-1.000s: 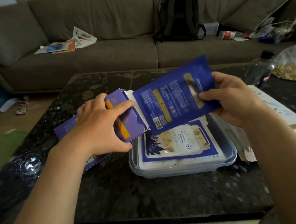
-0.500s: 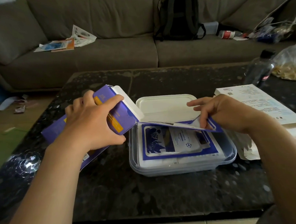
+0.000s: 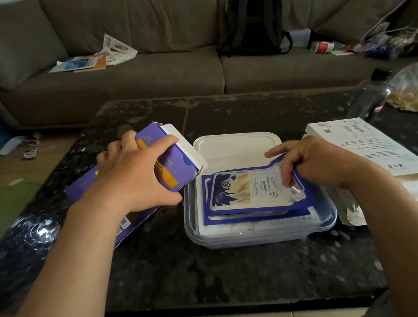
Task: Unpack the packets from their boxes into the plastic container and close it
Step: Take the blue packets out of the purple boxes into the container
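Observation:
A clear plastic container [image 3: 261,236] sits mid-table, holding stacked blue-and-white packets. The top packet [image 3: 244,190] lies flat, face up, on the stack. My right hand [image 3: 318,162] pinches that packet's right end, fingers curled over it. My left hand [image 3: 135,172] grips a purple box [image 3: 169,168] tilted just left of the container, its open white flap pointing at the container's rim. The container's white lid [image 3: 236,145] lies flat behind the container.
Two white boxes [image 3: 364,148] are stacked to the right, with crumpled white packaging beside them. A dark bottle [image 3: 370,97] and a clear bag of food [image 3: 411,89] stand at the far right. A sofa with a black backpack [image 3: 253,21] lies beyond the table.
My right hand has brought the packet down from mid-air, turned it face up and laid it on the stack in the container. The left hand and purple box have barely moved.

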The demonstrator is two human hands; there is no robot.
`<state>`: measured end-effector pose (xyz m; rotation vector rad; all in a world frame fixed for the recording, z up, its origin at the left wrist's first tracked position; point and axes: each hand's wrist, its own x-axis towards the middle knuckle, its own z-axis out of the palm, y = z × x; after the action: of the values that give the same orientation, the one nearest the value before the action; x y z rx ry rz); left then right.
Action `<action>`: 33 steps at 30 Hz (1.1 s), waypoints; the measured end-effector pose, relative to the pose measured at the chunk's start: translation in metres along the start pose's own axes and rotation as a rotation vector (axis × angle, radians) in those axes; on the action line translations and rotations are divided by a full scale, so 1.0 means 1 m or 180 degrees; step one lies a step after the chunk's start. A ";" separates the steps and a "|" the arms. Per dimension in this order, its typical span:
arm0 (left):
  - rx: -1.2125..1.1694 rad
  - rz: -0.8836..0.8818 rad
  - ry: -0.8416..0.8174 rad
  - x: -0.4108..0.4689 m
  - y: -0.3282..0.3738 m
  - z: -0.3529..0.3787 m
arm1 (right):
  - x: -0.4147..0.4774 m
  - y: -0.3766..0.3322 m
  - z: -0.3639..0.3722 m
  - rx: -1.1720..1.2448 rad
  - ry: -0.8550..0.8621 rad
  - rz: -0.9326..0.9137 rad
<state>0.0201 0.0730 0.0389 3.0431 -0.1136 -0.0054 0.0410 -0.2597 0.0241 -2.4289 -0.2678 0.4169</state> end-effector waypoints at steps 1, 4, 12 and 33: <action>-0.0005 0.0008 -0.0006 0.000 0.001 0.000 | 0.000 0.001 -0.001 0.0021 0.0006 -0.0023; -0.0039 0.0049 -0.0026 -0.001 0.003 -0.001 | 0.000 0.001 0.001 0.0110 -0.0062 -0.0082; -0.0091 0.0141 -0.0016 -0.001 0.007 -0.001 | 0.003 -0.030 0.022 -0.0724 0.0565 -0.0058; -0.0080 0.0322 -0.0042 0.000 0.013 0.006 | 0.014 -0.033 0.077 -0.1800 -0.0629 -0.0461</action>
<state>0.0192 0.0600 0.0344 3.0089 -0.2662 -0.0193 0.0231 -0.1869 -0.0149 -2.8887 -0.7271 0.5775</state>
